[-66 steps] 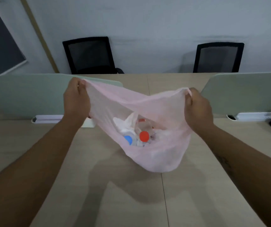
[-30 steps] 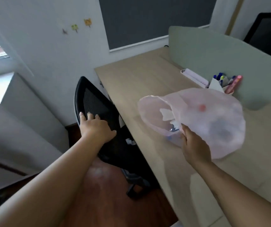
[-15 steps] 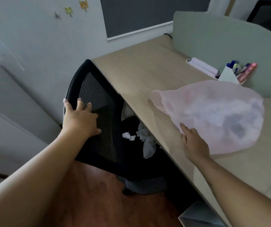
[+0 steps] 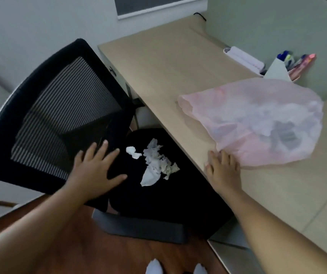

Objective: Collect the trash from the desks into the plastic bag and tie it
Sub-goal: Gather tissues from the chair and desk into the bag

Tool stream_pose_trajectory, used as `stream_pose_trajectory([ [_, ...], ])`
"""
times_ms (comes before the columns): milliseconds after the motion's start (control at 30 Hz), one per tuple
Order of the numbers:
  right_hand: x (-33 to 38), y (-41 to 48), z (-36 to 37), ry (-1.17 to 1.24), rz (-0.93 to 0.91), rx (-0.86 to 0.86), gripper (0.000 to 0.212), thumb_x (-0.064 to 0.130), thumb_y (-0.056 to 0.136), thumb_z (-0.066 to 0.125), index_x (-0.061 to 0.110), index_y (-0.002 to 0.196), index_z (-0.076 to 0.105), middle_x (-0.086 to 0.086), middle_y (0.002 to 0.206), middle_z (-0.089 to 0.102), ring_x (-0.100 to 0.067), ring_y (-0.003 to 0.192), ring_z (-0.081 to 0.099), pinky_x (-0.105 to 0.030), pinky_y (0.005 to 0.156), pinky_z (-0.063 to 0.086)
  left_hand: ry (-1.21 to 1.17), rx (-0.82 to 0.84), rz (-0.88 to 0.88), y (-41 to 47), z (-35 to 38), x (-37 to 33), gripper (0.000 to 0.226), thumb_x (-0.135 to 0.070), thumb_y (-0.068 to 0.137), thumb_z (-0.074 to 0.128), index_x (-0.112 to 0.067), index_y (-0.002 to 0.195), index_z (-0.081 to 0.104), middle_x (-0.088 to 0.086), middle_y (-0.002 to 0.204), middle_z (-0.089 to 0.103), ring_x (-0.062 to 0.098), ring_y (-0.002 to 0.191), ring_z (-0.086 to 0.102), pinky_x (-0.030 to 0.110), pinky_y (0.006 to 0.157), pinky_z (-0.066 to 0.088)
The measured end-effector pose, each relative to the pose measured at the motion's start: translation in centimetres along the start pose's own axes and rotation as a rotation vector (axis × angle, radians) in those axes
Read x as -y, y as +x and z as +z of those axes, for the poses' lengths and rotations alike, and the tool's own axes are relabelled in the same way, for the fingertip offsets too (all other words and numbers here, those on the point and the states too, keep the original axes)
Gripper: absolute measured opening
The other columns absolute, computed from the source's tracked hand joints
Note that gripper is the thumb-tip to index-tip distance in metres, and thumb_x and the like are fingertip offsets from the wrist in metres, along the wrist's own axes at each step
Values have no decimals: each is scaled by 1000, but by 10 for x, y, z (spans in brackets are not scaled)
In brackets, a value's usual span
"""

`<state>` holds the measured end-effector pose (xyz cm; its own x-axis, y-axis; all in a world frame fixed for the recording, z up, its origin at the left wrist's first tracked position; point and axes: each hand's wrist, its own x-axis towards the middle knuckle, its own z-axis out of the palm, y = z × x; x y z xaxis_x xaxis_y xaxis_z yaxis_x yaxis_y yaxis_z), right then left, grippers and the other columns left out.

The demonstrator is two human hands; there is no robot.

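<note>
A translucent pink plastic bag with trash inside lies on its side on the wooden desk, its mouth toward the left. My right hand rests flat at the desk's near edge, fingers touching the bag's lower rim, not gripping it. Crumpled white paper and a smaller white scrap lie on the black seat of the office chair. My left hand hovers over the seat with fingers spread, just left of the paper, holding nothing.
A pale green divider runs along the desk's far side, with a white pen holder of markers and a white bar at its foot. Reddish wooden floor lies below. My white-socked feet show at the bottom edge.
The chair has been pulled out and turned, exposing the paper on its seat. My left hand left the backrest and came down over the seat. The bag settled on the desk.
</note>
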<state>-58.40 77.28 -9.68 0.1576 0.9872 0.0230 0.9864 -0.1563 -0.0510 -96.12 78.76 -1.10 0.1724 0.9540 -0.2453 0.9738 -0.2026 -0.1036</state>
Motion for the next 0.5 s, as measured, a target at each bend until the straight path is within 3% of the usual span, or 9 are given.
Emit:
stream_pose_trajectory([
  [100, -3, -3, 16, -13, -14, -8, 58, 46, 91, 39, 18, 141, 44, -19, 139, 46, -41, 127, 37, -51, 107, 28, -112, 409, 132, -51, 87, -59, 116, -100, 52, 32, -54, 143, -22, -7, 161, -20, 37, 147, -11, 64, 112, -1],
  [167, -4, 1, 21, -13, -25, -5, 62, 50, 90, 35, 19, 144, 39, -18, 143, 42, -41, 132, 33, -52, 110, 26, -49, 595, 158, -77, 134, -75, 116, -90, 57, 49, -55, 144, -18, -6, 162, -16, 43, 146, -10, 71, 107, -4],
  [233, -7, 9, 23, -13, -61, 5, 66, 53, 89, 32, 20, 146, 36, -18, 144, 40, -41, 134, 31, -52, 111, 23, -98, 573, 89, -88, 146, -74, 102, -76, 59, 64, -49, 147, 20, 0, 160, 18, 47, 141, 16, 78, 103, 7],
  [300, -8, 20, 21, -5, -97, 6, 68, 56, 89, 33, 21, 147, 34, -18, 146, 38, -41, 136, 28, -51, 112, 21, -62, 543, 59, -91, 149, -68, 83, -60, 47, 80, -41, 124, 57, 3, 137, 52, 46, 122, 47, 82, 90, 27],
  [333, -9, 25, 21, -1, -110, 5, 68, 57, 90, 35, 21, 147, 34, -19, 147, 37, -40, 137, 27, -51, 113, 20, -31, 507, 82, -88, 154, -64, 79, -57, 41, 84, -38, 115, 62, 3, 129, 57, 44, 115, 53, 83, 84, 31],
  [433, -6, 37, 20, 6, -120, 11, 69, 60, 90, 37, 23, 148, 31, -18, 151, 34, -39, 140, 23, -49, 115, 16, -46, 443, 105, -85, 159, -61, 75, -60, 59, 73, -43, 127, 48, -6, 141, 44, 35, 131, 38, 83, 95, 12],
  [500, -3, 44, 21, 16, -126, 19, 70, 61, 89, 32, 24, 149, 28, -17, 153, 31, -37, 141, 20, -48, 116, 12, -95, 482, 104, -86, 161, -67, 80, -63, 42, 79, -42, 114, 52, -6, 122, 59, 33, 111, 58, 85, 82, 30],
])
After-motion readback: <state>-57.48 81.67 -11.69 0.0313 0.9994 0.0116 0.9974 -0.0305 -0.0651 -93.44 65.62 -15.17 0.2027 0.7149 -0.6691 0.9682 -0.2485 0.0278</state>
